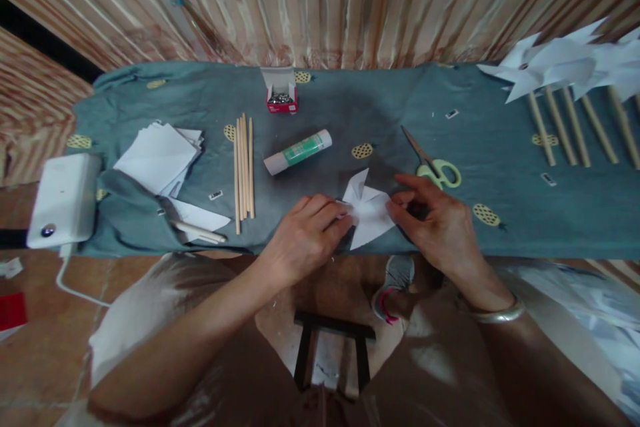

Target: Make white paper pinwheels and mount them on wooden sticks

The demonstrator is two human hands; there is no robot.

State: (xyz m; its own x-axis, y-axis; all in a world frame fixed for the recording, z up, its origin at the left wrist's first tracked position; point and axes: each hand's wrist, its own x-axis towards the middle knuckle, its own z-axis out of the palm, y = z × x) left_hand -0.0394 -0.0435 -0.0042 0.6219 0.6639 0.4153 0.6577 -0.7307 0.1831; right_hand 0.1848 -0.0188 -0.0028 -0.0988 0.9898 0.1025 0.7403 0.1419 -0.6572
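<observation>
Between my hands, at the table's near edge, is a white paper pinwheel (pixel 371 215) with some of its points folded inward. My left hand (pixel 313 230) pinches its left side, thumb and fingers closed near the middle. At the right side my right hand (pixel 433 220) grips the paper's edge between thumb and forefinger, the other fingers curled. Just beyond my right hand lie scissors (pixel 434 170) with pale green handles. A glue stick (pixel 299 151) with a green label rests past my left hand. Several thin wooden sticks (pixel 243 170) lie side by side to its left.
Stacked white paper squares (pixel 155 157) lie at the left, near a pen (pixel 197 231) and a white device with a cable (pixel 64 200). A small red box (pixel 283 99) of metal pieces stands open at the back. Several finished pinwheels on sticks (pixel 543 67) lie at the right.
</observation>
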